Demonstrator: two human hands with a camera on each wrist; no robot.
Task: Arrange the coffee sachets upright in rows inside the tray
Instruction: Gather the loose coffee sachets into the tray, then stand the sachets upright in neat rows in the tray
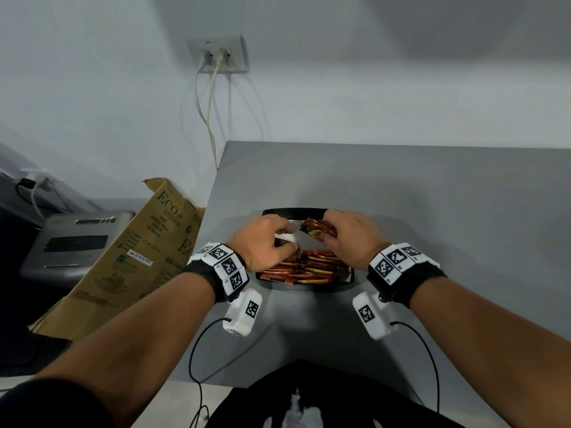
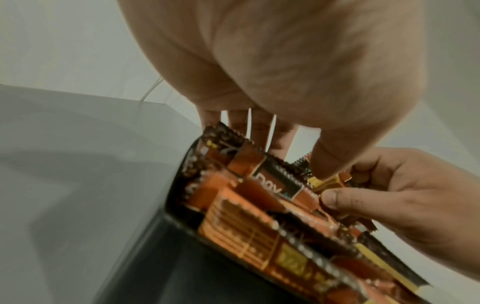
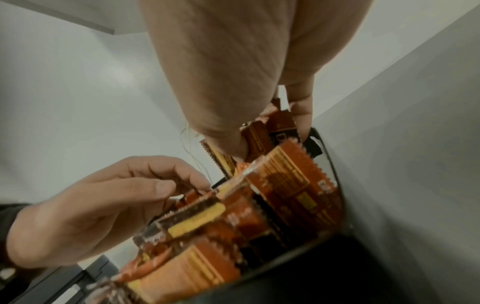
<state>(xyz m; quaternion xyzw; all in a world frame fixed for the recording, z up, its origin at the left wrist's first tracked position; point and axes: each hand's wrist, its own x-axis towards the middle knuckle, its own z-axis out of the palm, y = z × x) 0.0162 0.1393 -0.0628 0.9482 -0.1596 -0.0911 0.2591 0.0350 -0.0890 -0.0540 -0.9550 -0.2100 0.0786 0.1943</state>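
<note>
A black tray (image 1: 295, 211) stands on the grey table (image 1: 432, 211). Its near part holds several red and orange coffee sachets (image 1: 309, 267), packed on edge. My left hand (image 1: 278, 242) reaches into the tray's left side. Its fingers stand behind some sachets (image 2: 259, 164) and the thumb presses their front. My right hand (image 1: 333, 236) hovers over the tray's far part and grips a small bundle of sachets (image 1: 318, 230) between thumb and fingers (image 3: 301, 115). The wrist views show the tray wall (image 2: 176, 197) and crowded sachets (image 3: 291, 185) up close. The tray floor under the hands is hidden.
A brown cardboard box (image 1: 133, 257) leans against the table's left edge, with a grey machine (image 1: 74, 242) beyond it. Cables hang from a wall socket (image 1: 219, 54) behind the table's far left corner. Black cables (image 1: 197, 350) trail from the wrist devices over the near table edge.
</note>
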